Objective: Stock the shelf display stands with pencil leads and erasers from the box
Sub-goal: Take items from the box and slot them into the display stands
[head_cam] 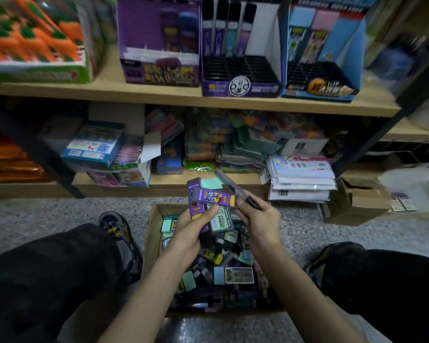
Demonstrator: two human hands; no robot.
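A cardboard box (152, 233) on the floor between my knees holds several erasers and pencil lead cases. My left hand (187, 230) grips a small stack of purple and green erasers (212, 197) above the box. My right hand (259, 220) pinches a slim clear-and-black pencil lead case (235, 188), tilted up to the left and close to the erasers. On the upper shelf stand a purple display stand (240, 86) with black slots, a blue display stand (320, 90) to its right, and a purple eraser display (159, 73) to its left.
The wooden shelf (159, 96) edge runs across above the box. The lower shelf is packed with stationery packs and a white stack (300, 179) at right. A carrot-print box (32, 40) sits at upper left. A brown carton (362, 204) stands on the floor right.
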